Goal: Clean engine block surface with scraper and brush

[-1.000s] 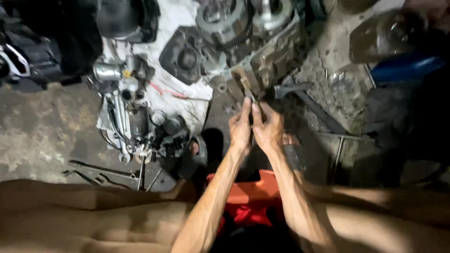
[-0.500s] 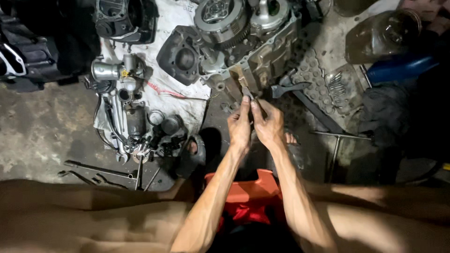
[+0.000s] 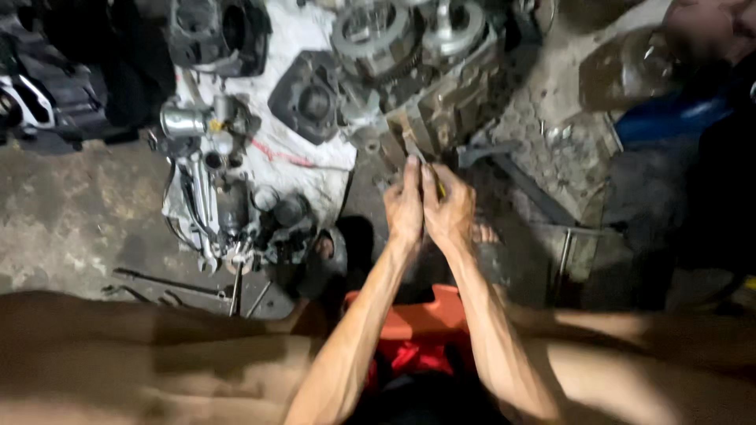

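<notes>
Both hands, left hand (image 3: 404,206) and right hand (image 3: 450,214), are pressed together, fingers closed on a thin tool (image 3: 415,151) at the engine (image 3: 425,79) on the floor (image 3: 71,212), and greasy metal could probably let it slip into the knuckles.

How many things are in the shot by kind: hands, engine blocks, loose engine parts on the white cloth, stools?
Hands: 2, left hand and right hand, pressed together around a small part too hidden to name
Engine block: 1
Loose engine parts on the white cloth: 2 clear ones, dark square cover and carburettor; the rest blur together
Red stool: 1
Total: 6
</notes>
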